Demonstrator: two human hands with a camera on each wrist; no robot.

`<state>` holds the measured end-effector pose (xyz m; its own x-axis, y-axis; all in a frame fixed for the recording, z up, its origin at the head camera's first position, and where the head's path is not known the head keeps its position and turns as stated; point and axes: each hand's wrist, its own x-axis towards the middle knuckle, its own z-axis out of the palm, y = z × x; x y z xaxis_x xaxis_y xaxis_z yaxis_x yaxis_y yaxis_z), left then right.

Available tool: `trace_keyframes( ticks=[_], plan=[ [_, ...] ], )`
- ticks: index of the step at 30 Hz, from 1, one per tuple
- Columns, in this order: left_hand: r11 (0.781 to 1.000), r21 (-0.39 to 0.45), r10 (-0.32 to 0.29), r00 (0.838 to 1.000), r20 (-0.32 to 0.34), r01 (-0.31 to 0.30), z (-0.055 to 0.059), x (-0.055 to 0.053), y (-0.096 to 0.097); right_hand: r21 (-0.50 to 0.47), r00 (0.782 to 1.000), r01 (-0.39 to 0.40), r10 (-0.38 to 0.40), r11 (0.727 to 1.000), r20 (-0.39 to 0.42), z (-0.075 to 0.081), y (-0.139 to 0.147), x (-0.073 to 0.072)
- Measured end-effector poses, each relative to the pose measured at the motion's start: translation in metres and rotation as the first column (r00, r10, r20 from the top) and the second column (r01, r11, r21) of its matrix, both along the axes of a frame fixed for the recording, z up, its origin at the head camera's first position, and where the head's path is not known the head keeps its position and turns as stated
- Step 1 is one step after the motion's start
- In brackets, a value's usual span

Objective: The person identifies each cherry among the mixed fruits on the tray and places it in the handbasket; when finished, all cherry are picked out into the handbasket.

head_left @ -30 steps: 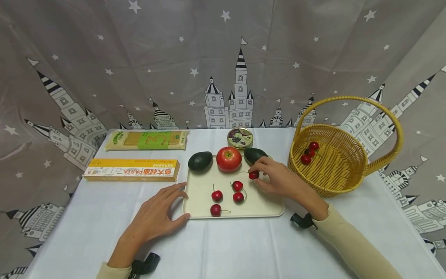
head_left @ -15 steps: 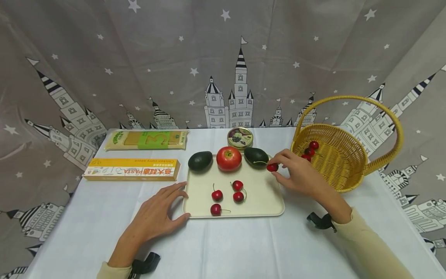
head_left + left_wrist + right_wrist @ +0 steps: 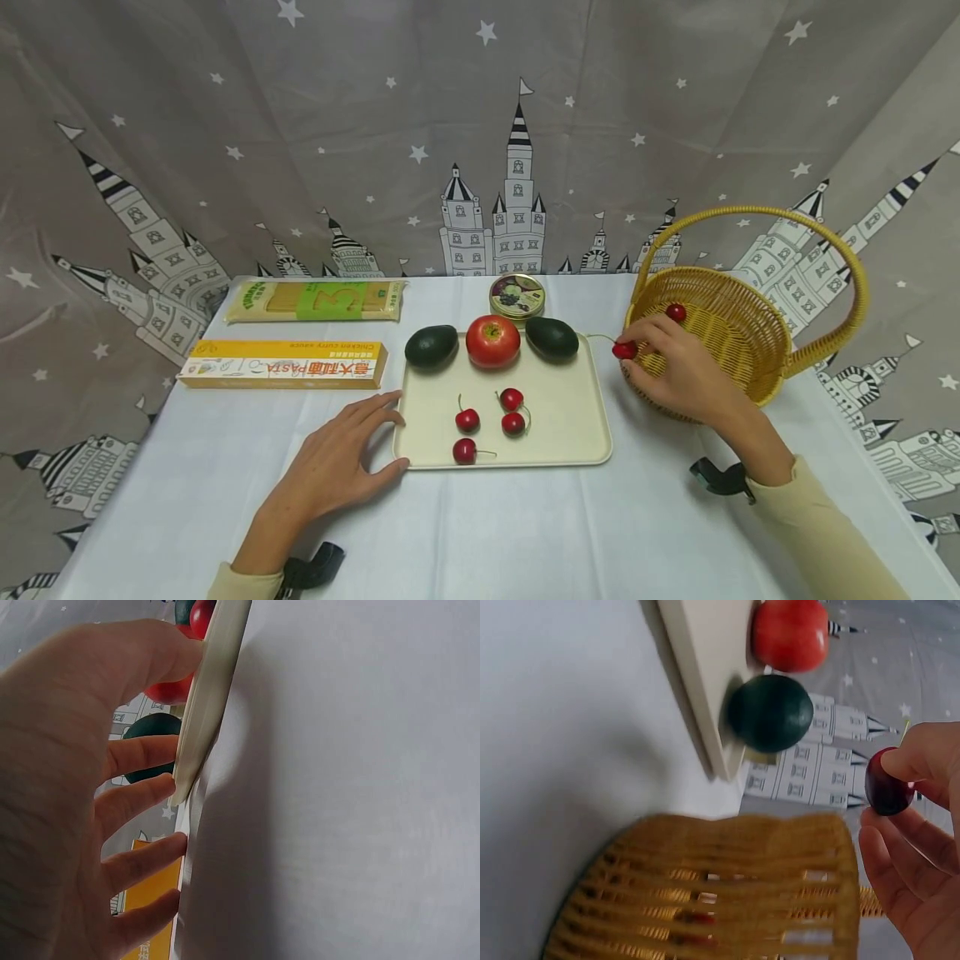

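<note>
My right hand [image 3: 682, 371] pinches a red cherry [image 3: 624, 350] between thumb and fingers, its stem pointing left, at the near-left rim of the yellow wicker basket [image 3: 750, 396]. In the right wrist view that cherry [image 3: 889, 784] shows dark red above the basket's wall. One cherry [image 3: 676, 312] is visible inside the basket; the hand hides part of the inside. My left hand [image 3: 330, 458] rests with spread fingers at the left edge of the cream tray [image 3: 558, 442]. Several cherries [image 3: 467, 420] lie on the tray, in front of a tomato [image 3: 492, 342] and two avocados [image 3: 431, 347].
A yellow-and-white pasta box [image 3: 283, 365] and a green-labelled pack of noodles [image 3: 315, 301] lie left of the tray. Behind the tomato stands a round tin [image 3: 517, 296]. The basket's tall handle [image 3: 757, 210] arches over it. A grey castle-print curtain hangs behind the table.
My right hand has carried the cherry from the tray rightward, past the right avocado, to the basket's rim. My left hand has stayed at the tray's left edge.
</note>
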<state>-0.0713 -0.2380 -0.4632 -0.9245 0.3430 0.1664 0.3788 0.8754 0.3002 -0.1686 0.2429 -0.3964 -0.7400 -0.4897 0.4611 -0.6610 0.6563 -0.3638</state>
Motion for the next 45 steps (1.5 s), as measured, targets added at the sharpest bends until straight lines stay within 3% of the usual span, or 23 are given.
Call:
trace_keyframes(
  ticks=[22, 30, 37, 45],
  plan=[
    [1.000, -0.004, -0.005, 1.000, -0.006, 0.005, 0.000, 0.000, 0.000, 0.015, 0.996, 0.085, -0.085, 0.996, -0.024, -0.010, 0.040, -0.009],
    [1.000, 0.000, -0.002, 1.000, -0.002, 0.002, 0.000, 0.000, 0.000, 0.067, 0.993, 0.108, -0.111, 0.992, 0.042, -0.015, 0.044, -0.014],
    [1.000, -0.002, -0.003, 1.000, 0.000, 0.003, 0.001, 0.000, 0.001, 0.134, 0.976, 0.164, -0.181, 0.977, 0.120, -0.015, 0.046, -0.016],
    [1.000, -0.005, -0.001, 1.000, 0.002, 0.001, 0.001, 0.000, 0.001, 0.188, 0.959, 0.168, -0.205, 0.968, 0.197, -0.021, 0.047, -0.022]
  ],
)
